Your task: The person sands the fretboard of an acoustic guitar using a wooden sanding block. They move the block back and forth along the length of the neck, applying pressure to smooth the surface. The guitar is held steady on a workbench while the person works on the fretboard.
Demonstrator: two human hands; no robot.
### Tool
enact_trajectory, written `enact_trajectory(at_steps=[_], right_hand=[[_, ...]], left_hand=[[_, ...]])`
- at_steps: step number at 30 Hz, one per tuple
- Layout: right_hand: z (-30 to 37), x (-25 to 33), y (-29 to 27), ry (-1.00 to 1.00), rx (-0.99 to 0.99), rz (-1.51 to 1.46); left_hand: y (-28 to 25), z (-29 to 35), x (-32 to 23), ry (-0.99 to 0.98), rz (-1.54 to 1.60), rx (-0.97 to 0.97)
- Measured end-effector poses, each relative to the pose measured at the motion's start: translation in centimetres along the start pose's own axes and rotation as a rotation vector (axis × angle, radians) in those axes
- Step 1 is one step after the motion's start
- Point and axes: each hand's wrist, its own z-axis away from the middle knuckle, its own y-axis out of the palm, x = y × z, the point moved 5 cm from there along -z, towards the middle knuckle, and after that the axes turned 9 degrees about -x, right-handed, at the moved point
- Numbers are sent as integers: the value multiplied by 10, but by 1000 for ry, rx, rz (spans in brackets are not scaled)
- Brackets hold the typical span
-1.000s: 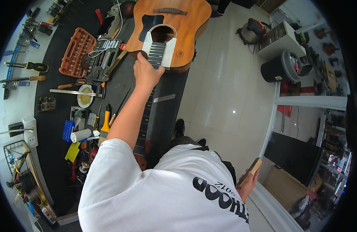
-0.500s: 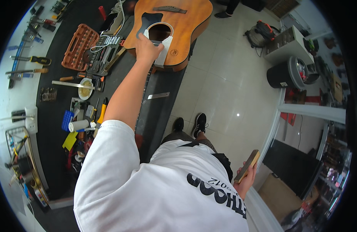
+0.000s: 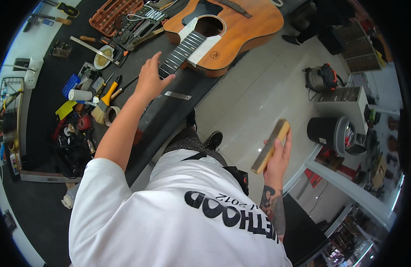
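An orange-brown acoustic guitar lies on its back on the dark bench. Its dark fretboard with bright frets runs toward me, and white masking tape covers the top on both sides of it. Over the neck, below the body, my left hand is open, thumb apart from the fingers. It hides part of the neck; whether it touches cannot be told. My right hand, held out over the floor, grips a long wooden block with a dark grey face, like a sanding block.
A short steel ruler lies beside the neck. Left on the bench are an orange socket case, a white dish, a yellow-handled brush and a tape roll. A black bin and a vacuum cleaner stand right. Another person's leg shows far off.
My left hand has moved off the soundhole edge, back along the neck toward me, uncovering the upper fretboard. My right hand has come up and forward with the block. The view has turned.
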Motion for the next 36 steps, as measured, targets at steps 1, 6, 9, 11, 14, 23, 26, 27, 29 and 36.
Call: enact_trajectory(at_steps=[1, 6, 9, 11, 14, 23, 26, 27, 29, 36], right_hand=[[-8, 8, 23, -17, 30, 27], [-42, 22, 136, -116, 163, 170], [-53, 20, 205, -148, 246, 176], [-61, 14, 244, -149, 295, 138], [-70, 6, 278, -137, 333, 189], [-108, 21, 313, 11, 523, 373], [-133, 29, 315, -83, 670, 605], [-142, 30, 313, -137, 715, 701], [-156, 37, 314, -253, 814, 837], [-170, 50, 324, -684, 1006, 1115]], left_hand=[[-5, 6, -5, 25, 18, -49], [-7, 55, -60, -240, 651, 156], [42, 99, -65, -731, 1237, 450], [59, 105, -68, -960, 1450, 587], [63, 81, -73, -1122, 1590, 657], [91, 34, -66, -1297, 1707, 414], [101, 33, -62, -1313, 1727, 362], [104, 34, -59, -1318, 1734, 335], [103, 33, -58, -1370, 1721, 306], [102, 38, -58, -1477, 1610, 216]])
